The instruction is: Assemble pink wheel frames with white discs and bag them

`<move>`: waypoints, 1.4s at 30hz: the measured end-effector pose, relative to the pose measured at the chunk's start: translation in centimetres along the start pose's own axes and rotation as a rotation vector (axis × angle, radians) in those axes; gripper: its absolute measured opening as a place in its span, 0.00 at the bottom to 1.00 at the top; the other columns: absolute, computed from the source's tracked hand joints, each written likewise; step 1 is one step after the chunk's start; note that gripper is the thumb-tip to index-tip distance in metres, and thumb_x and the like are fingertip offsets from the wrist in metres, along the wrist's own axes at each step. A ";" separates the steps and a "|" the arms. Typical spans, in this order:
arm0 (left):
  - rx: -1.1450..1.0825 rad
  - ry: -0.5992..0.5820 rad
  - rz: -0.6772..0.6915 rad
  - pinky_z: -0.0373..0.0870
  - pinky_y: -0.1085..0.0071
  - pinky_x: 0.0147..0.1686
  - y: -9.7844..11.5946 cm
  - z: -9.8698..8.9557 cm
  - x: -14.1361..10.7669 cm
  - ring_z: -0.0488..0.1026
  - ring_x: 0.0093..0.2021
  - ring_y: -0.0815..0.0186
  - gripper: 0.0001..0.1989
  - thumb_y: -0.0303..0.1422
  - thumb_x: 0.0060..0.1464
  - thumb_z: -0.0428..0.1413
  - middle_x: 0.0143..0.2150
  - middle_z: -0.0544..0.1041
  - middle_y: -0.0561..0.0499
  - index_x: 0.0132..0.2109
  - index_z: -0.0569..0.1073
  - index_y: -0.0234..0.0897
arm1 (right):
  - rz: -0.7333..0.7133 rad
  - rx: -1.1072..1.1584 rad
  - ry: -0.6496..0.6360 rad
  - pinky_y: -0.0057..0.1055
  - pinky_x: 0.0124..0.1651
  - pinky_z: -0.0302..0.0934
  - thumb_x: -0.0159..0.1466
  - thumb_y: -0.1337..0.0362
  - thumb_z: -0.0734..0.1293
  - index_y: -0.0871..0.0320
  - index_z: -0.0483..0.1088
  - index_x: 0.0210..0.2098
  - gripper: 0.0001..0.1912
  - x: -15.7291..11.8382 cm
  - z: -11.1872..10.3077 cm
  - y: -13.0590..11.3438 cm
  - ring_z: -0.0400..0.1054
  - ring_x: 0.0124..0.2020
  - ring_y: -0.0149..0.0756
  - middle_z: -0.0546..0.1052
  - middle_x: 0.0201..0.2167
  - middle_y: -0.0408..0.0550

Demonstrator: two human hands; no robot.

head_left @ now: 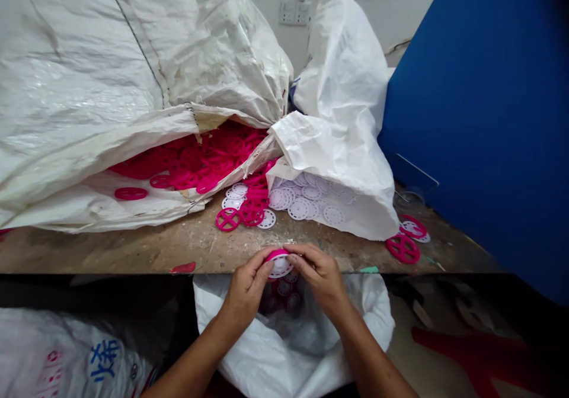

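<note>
Between both hands, a white slotted plastic disc with a pink ring [280, 263] is held at the bench's front edge. My left hand [249, 279] pinches its left side, thumb on the white face. My right hand [318, 273] grips the right side the same way. Below the hands, an open white sack [355, 321] contains several pink-and-white discs [284, 288]. Behind them on the bench lie loose pink cross-spoked rings [228, 219] and white discs [267, 219]. A white bag [342, 143] spills more white discs [299, 207] from its mouth.
A large woven sack [133, 78] full of pink rings [200, 158] fills the back left of the bench [133, 250]. At right, a blue panel [471, 119] borders the bench, with pink rings [403, 249] beside it. Another printed sack [66, 350] sits lower left.
</note>
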State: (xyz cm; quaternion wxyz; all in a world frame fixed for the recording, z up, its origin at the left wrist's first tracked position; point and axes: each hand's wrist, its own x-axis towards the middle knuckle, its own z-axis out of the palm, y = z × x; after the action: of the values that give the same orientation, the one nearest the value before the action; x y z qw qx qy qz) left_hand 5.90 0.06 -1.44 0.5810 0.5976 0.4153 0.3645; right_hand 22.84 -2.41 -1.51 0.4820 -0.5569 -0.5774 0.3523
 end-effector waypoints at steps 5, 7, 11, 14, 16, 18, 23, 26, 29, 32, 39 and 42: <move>0.041 -0.058 0.032 0.66 0.65 0.53 0.0 0.2 0.2 0.69 0.54 0.57 0.18 0.38 0.59 0.49 0.54 0.73 0.46 0.53 0.71 0.38 | 0.172 0.230 -0.055 0.24 0.24 0.56 0.61 0.58 0.65 0.58 0.72 0.37 0.10 0.2 -0.2 -0.2 0.61 0.21 0.27 0.70 0.24 0.41; -0.080 -0.063 -0.039 0.70 0.65 0.48 -0.2 0.6 0.2 0.70 0.52 0.57 0.20 0.39 0.58 0.51 0.55 0.71 0.46 0.55 0.68 0.38 | 0.188 0.251 0.004 0.23 0.23 0.54 0.61 0.57 0.65 0.58 0.72 0.38 0.11 0.0 -0.1 0.0 0.60 0.21 0.26 0.69 0.24 0.40; -0.194 -0.089 -0.181 0.74 0.70 0.37 -0.1 1.1 -0.1 0.74 0.44 0.60 0.22 0.38 0.54 0.55 0.49 0.74 0.44 0.55 0.64 0.36 | 0.213 0.321 0.021 0.24 0.26 0.56 0.62 0.57 0.64 0.57 0.69 0.39 0.11 -0.3 -0.2 0.3 0.61 0.22 0.25 0.70 0.26 0.40; -0.146 -0.080 -0.195 0.74 0.72 0.34 0.0 1.0 -0.3 0.75 0.38 0.63 0.20 0.38 0.55 0.54 0.43 0.76 0.45 0.52 0.64 0.35 | 0.182 0.315 -0.072 0.25 0.31 0.60 0.61 0.60 0.66 0.55 0.67 0.42 0.11 -0.7 -0.3 0.5 0.66 0.29 0.29 0.73 0.33 0.42; -0.112 -0.075 -0.181 0.73 0.72 0.33 -0.2 1.1 -0.5 0.76 0.34 0.65 0.19 0.38 0.56 0.53 0.40 0.77 0.46 0.52 0.64 0.34 | 0.151 0.280 -0.087 0.26 0.33 0.61 0.61 0.62 0.66 0.55 0.66 0.43 0.11 -1.2 -0.1 0.6 0.67 0.33 0.31 0.74 0.35 0.44; -0.080 -0.069 -0.175 0.73 0.72 0.31 -0.7 1.1 -0.6 0.76 0.31 0.65 0.19 0.38 0.56 0.52 0.38 0.77 0.46 0.53 0.64 0.34 | 0.128 0.230 -0.078 0.26 0.34 0.61 0.62 0.62 0.65 0.55 0.66 0.42 0.09 -1.6 0.1 0.7 0.68 0.34 0.32 0.74 0.35 0.44; 0.056 -0.222 -0.162 0.71 0.71 0.31 -0.9 0.4 -1.1 0.76 0.33 0.62 0.20 0.38 0.57 0.51 0.39 0.77 0.46 0.54 0.66 0.36 | 0.078 0.046 -0.186 0.28 0.37 0.61 0.61 0.60 0.66 0.55 0.68 0.42 0.10 -1.0 -1.6 0.3 0.69 0.35 0.34 0.75 0.34 0.44; 0.314 -0.278 -0.065 0.70 0.71 0.35 0.5 -1.3 -1.2 0.75 0.36 0.63 0.19 0.35 0.55 0.54 0.39 0.78 0.50 0.54 0.69 0.42 | -0.004 -0.168 -0.114 0.31 0.42 0.60 0.62 0.59 0.64 0.55 0.71 0.39 0.09 1.7 -3.6 0.2 0.69 0.38 0.37 0.75 0.36 0.46; 0.548 -0.061 0.035 0.68 0.70 0.40 1.9 -4.0 -0.1 0.75 0.38 0.62 0.13 0.34 0.56 0.53 0.40 0.78 0.50 0.48 0.74 0.41 | -0.055 -0.408 0.091 0.34 0.43 0.60 0.62 0.58 0.61 0.57 0.72 0.41 0.13 5.6 -4.7 1.3 0.69 0.39 0.40 0.75 0.36 0.49; 0.745 0.241 0.171 0.67 0.67 0.41 1.8 -7.3 2.3 0.73 0.39 0.62 0.11 0.33 0.58 0.50 0.43 0.76 0.47 0.44 0.74 0.38 | -0.009 -0.658 0.159 0.37 0.42 0.60 0.60 0.57 0.64 0.59 0.70 0.49 0.20 8.8 -4.3 3.0 0.68 0.39 0.43 0.72 0.41 0.54; 0.988 0.239 0.367 0.64 0.63 0.43 -0.9 -11.1 6.1 0.67 0.41 0.59 0.05 0.28 0.54 0.54 0.38 0.73 0.48 0.35 0.75 0.38 | 0.035 -0.722 0.206 0.34 0.38 0.59 0.58 0.58 0.65 0.57 0.70 0.46 0.18 9.4 -4.1 4.6 0.67 0.37 0.41 0.70 0.41 0.51; 0.854 0.303 0.343 0.63 0.61 0.45 -0.6 -10.2 5.5 0.67 0.43 0.58 0.05 0.30 0.55 0.53 0.39 0.72 0.47 0.33 0.74 0.37 | 0.004 -0.423 0.291 0.33 0.36 0.59 0.59 0.56 0.64 0.57 0.70 0.37 0.12 7.8 -4.0 3.4 0.66 0.32 0.37 0.72 0.33 0.47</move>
State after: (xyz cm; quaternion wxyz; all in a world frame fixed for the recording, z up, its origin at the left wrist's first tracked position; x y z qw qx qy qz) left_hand -1.38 9.09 -1.71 0.1482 0.7826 0.5033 0.3350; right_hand 28.30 5.15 -2.31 0.4324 -0.6913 -0.5616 0.1407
